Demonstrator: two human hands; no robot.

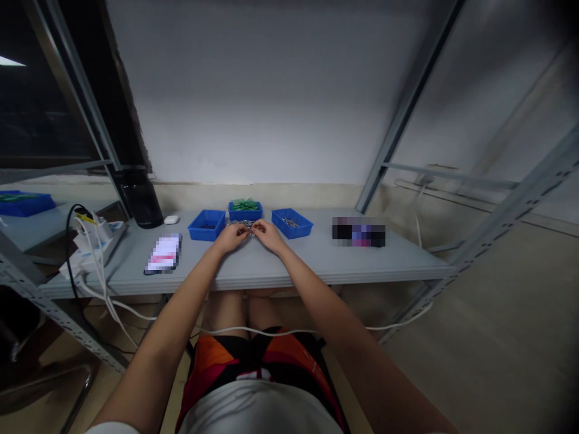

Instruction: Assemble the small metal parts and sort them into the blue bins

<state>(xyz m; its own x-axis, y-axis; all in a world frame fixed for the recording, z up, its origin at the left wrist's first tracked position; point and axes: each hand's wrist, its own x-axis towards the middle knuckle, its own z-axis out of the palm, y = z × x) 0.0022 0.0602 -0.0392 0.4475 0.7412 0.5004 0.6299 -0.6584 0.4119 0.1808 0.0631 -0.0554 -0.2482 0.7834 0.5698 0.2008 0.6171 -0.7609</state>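
Observation:
My left hand (pixel 233 236) and my right hand (pixel 268 234) meet over the table, fingertips pinched close together. Whatever sits between them is too small to make out. Just behind the fingers lies a pile of small shiny metal pieces (pixel 235 223). Around it stand three blue bins: the left bin (pixel 194 232) has a dark inside, the back bin (pixel 245 214) holds green pieces (pixel 245 204), and the right bin (pixel 302 230) contains several thin metal pieces (pixel 289 222).
On the left are a phone (pixel 163 253), a white earphone case (pixel 170 219), a black bottle (pixel 142 199) and a power strip (pixel 97 244) with cables. A blurred dark object (pixel 359 232) lies right. Metal shelf posts (pixel 407 102) flank the grey table (pixel 325 265). A white cable (pixel 280 331) hangs below.

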